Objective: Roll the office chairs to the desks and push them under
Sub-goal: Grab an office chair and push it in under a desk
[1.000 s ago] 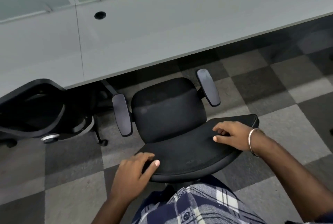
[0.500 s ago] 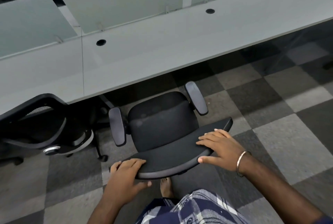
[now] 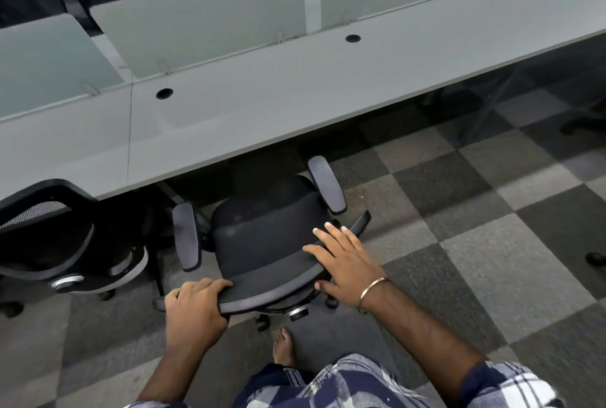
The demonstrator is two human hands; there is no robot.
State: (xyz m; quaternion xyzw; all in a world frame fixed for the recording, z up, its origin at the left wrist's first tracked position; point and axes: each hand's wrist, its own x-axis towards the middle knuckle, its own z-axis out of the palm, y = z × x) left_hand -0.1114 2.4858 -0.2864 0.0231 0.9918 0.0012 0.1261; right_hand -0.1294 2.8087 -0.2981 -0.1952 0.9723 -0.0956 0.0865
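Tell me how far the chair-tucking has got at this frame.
Done: the mesh-backed chair at left sits partly under the desk. In hand: the left hand grips the black chair backrest's top edge and the right hand lies flat on it; its seat is just short of the desk edge. Left: pushing it under.

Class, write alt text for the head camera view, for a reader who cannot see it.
Seen from above, a person pushes a black office chair toward a long grey desk, the left hand gripping the backrest's top edge and the right hand laid flat on it. Another black chair sits tucked under the desk to the left, on checkered carpet.
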